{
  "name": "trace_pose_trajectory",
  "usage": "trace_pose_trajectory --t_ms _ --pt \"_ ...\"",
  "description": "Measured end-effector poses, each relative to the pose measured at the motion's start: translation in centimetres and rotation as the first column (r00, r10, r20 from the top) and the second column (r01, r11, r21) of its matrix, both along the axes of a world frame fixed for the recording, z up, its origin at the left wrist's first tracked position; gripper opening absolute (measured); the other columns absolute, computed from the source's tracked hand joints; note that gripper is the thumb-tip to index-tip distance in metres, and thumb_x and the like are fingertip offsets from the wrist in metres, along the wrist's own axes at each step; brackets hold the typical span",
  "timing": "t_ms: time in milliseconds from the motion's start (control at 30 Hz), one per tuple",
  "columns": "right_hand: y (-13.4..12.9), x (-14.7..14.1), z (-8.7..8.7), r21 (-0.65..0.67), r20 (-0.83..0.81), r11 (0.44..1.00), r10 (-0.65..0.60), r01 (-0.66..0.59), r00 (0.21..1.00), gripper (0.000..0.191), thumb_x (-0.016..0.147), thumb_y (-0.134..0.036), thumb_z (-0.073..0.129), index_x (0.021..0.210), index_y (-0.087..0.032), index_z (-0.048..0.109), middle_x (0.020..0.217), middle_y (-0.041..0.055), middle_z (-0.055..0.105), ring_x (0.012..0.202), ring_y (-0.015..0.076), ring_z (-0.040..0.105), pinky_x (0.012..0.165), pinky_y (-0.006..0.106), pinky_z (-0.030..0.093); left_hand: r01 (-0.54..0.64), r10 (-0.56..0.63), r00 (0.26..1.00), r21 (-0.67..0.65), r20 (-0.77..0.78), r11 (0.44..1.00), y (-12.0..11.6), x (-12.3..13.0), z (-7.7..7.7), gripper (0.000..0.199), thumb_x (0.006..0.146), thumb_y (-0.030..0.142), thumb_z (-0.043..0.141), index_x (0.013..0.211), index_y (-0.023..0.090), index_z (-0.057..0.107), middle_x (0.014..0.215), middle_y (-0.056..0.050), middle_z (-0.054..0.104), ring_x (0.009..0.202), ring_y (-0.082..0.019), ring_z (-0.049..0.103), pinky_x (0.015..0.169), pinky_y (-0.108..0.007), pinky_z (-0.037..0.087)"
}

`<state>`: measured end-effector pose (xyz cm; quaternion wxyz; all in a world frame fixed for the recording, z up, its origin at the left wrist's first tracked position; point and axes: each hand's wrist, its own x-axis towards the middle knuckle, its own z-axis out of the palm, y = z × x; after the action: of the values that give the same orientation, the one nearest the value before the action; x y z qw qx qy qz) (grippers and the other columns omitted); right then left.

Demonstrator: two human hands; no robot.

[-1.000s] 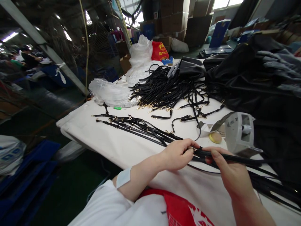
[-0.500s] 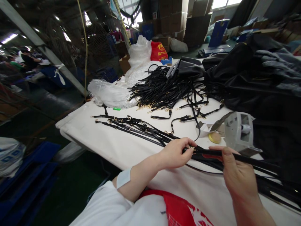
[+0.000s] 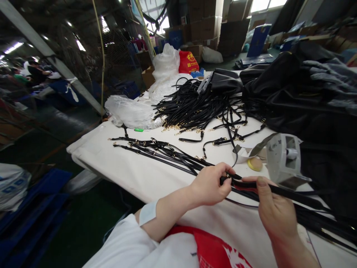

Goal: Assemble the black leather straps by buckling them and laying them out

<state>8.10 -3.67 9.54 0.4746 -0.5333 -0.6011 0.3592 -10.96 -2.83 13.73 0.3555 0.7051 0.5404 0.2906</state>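
A black strap [image 3: 292, 195] runs between my two hands above the white table [image 3: 111, 163]. My left hand [image 3: 213, 184] pinches its end, where the fittings are mostly covered by the fingers. Farther right, my right hand [image 3: 276, 206] grips the same strap between thumb and fingers, the thumb on top. Several thin black straps with gold-coloured clasps [image 3: 156, 149] lie along the table to the left of and beneath my hands. More black straps [image 3: 329, 225] stretch out at the lower right.
A heap of black straps with gold clasps [image 3: 192, 104] lies at the back. Clear plastic bags [image 3: 131, 111] sit left of it. A grey-white tape dispenser [image 3: 284, 156] and a yellow tape roll [image 3: 254, 163] stand near my right hand. Black material [image 3: 301, 96] is piled at right.
My right hand has shifted left along the strap, closer to my left hand. The metal fitting seen at my left fingertips is now mostly covered, and the strap bends slightly between the hands.
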Motion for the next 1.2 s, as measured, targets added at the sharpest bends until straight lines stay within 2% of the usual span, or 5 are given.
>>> trace_pose_trajectory --t_ms 300,433,567,733,1200 --pt "-0.1 -0.2 2.1 0.133 -0.222 0.991 0.034 -0.004 0.975 0.021 0.095 -0.036 0.056 0.107 -0.023 0.066 0.106 0.0072 0.069 0.105 0.0249 0.064 0.101 0.044 0.047 0.104 -0.093 0.98 -0.056 0.176 0.993 0.1 0.3 0.0 0.036 0.078 0.025 0.063 0.112 0.017 0.056 0.075 0.001 0.064 0.06 -0.011 0.054 0.059 -0.022 0.044" --pt "0.0 0.4 3.6 0.156 -0.309 0.987 0.023 0.027 0.951 0.026 0.095 -0.043 0.053 0.113 -0.026 0.062 0.083 0.003 0.059 0.081 0.0204 0.058 0.088 0.038 0.049 0.102 -0.087 0.979 -0.074 0.184 0.992 0.2 -0.1 -0.5 0.026 0.079 0.026 0.066 0.103 0.017 0.064 0.082 -0.003 0.069 0.066 -0.012 0.058 0.062 -0.022 0.045" --pt "0.1 1.2 3.5 0.179 -0.114 0.976 0.145 -0.124 0.983 0.064 0.097 -0.065 0.016 0.103 -0.024 0.065 0.073 0.0035 0.051 0.067 0.0211 0.051 0.07 0.038 0.048 0.064 -0.053 0.981 -0.054 0.187 0.996 0.1 -0.3 -0.8 0.027 0.076 0.037 0.075 0.095 0.017 0.072 0.078 -0.002 0.07 0.065 -0.011 0.056 0.06 -0.02 0.043" --pt "1.2 1.5 3.0 0.123 0.131 0.962 0.227 -0.243 0.965 0.031 0.096 -0.042 0.053 0.072 -0.023 0.059 0.078 0.0023 0.055 0.078 0.0196 0.054 0.076 0.033 0.045 0.053 -0.03 0.952 -0.067 0.303 0.996 -0.4 -0.2 -0.4 0.029 0.076 0.037 0.075 0.092 0.013 0.074 0.071 -0.003 0.069 0.058 -0.01 0.052 0.055 -0.02 0.04" --pt "1.3 1.3 3.2 0.077 0.328 0.913 0.357 -0.401 0.875 0.033 0.098 -0.037 0.047 0.076 -0.024 0.068 0.106 0.0058 0.063 0.099 0.0207 0.059 0.081 0.03 0.047 0.066 -0.058 0.961 -0.022 0.269 0.998 -0.9 0.6 0.3 0.026 0.077 0.034 0.076 0.092 0.013 0.074 0.076 -0.004 0.072 0.062 -0.011 0.059 0.058 -0.02 0.044"
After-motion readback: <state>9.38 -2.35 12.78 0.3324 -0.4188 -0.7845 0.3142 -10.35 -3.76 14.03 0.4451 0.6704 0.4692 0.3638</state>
